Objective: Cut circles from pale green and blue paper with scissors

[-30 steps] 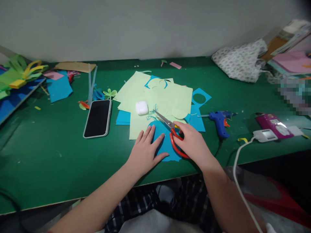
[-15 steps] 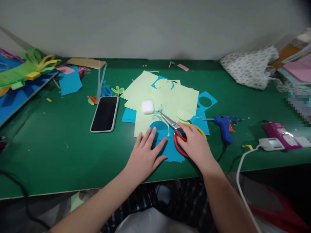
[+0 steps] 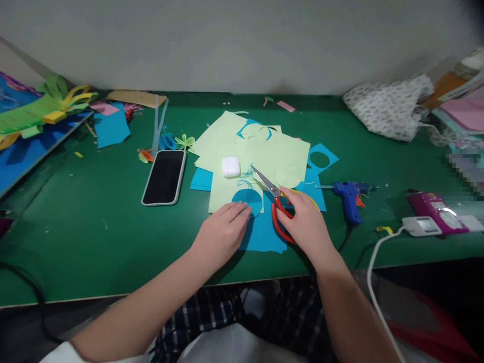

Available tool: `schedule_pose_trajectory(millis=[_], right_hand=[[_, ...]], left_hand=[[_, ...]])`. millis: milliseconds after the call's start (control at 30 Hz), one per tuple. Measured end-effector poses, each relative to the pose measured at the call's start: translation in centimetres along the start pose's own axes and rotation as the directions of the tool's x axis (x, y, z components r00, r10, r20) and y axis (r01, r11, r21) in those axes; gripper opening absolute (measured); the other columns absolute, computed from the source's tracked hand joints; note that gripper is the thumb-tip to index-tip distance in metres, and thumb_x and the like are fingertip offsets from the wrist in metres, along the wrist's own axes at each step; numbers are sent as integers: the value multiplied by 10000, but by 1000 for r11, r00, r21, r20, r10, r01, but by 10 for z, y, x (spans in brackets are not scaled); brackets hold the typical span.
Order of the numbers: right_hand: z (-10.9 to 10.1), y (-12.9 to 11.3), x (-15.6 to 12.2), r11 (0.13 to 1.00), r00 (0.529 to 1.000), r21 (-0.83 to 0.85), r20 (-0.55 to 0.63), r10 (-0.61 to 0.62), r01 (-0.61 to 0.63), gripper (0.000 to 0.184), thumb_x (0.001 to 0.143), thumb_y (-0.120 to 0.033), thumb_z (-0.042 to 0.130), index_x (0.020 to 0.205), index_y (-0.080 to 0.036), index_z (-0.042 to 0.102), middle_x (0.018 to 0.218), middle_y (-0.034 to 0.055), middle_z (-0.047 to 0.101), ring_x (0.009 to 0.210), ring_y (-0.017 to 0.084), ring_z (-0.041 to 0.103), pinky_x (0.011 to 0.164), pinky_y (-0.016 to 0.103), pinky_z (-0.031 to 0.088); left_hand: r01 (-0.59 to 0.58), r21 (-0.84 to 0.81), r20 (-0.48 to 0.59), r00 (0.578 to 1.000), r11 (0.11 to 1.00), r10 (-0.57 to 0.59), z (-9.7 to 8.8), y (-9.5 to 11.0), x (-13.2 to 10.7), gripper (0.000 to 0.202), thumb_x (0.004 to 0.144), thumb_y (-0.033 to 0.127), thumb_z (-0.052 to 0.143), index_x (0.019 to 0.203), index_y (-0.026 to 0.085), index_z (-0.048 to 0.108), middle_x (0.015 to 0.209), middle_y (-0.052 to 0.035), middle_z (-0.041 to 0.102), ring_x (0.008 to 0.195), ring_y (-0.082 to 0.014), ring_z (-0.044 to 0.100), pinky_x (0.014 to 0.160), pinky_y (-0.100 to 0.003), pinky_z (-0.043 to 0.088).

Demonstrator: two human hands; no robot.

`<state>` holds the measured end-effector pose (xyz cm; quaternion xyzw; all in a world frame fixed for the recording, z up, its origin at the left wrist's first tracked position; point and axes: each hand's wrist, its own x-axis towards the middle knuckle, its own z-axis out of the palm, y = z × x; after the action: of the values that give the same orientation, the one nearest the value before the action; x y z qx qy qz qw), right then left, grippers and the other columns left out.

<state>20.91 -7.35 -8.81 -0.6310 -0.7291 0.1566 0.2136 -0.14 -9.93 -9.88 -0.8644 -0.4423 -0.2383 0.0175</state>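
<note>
My right hand (image 3: 306,224) grips the red handles of a pair of scissors (image 3: 274,199), whose steel blades point up and left over the paper pile. My left hand (image 3: 223,229) rests with fingers drawn together on the edge of a blue paper sheet (image 3: 264,229), its fingertips at a blue paper circle (image 3: 249,199). Pale green sheets (image 3: 264,154) lie spread behind, with a white earbud case (image 3: 231,166) on top.
A black phone (image 3: 164,177) lies left of the papers. A blue glue gun (image 3: 350,194) and a white charger with cable (image 3: 421,225) sit to the right, near a purple packet (image 3: 431,204). Paper crafts (image 3: 41,113) and scraps crowd the left; a patterned cloth (image 3: 389,108) lies far right.
My left hand's fingers have drawn together from flat and spread, sliding slightly left. My right hand has lifted the scissors a little, handles tilted up.
</note>
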Motion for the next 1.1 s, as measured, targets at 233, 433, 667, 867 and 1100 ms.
schedule_pose_trajectory(millis=[233,433,667,867,1100], right_hand=[[-1,3,1,995,1000,98,5,26,-27,471,865,-255,575,1324,-151,596,1163,166,673,1023,314,648,888,503,538],[-12,4,0,969,998,247,-55,40,-25,455,842,-256,605,1293,-197,615,1195,134,672,984,268,657,873,447,550],[-26,34,17,845,902,518,-291,320,-133,624,800,-378,692,1382,-261,500,1184,96,649,1022,278,652,836,442,566],[-21,49,32,772,873,600,-239,425,-211,542,810,-428,660,1300,-218,557,1043,88,689,896,251,692,718,381,582],[-16,41,38,759,878,596,-178,444,-263,493,755,-430,700,1178,-187,625,994,113,728,894,293,687,789,459,548]], left_hand=[[19,46,149,988,999,-26,20,-16,13,356,953,122,394,1180,94,667,1178,-183,702,1066,-278,672,926,-468,575],[-17,33,273,962,999,7,15,-10,3,499,923,515,503,1336,251,596,1421,-203,533,1291,-393,519,984,-556,489],[-56,20,392,919,998,44,0,-1,13,784,790,777,420,1463,375,416,1573,-195,320,1434,-509,247,1058,-714,285],[26,-12,462,887,1000,-17,3,-14,79,529,976,495,393,1363,169,551,1406,-202,550,1248,-355,567,993,-518,479],[-28,-64,414,909,998,52,22,-17,108,372,943,291,508,1271,140,595,1369,-203,572,1266,-333,550,990,-493,483]])
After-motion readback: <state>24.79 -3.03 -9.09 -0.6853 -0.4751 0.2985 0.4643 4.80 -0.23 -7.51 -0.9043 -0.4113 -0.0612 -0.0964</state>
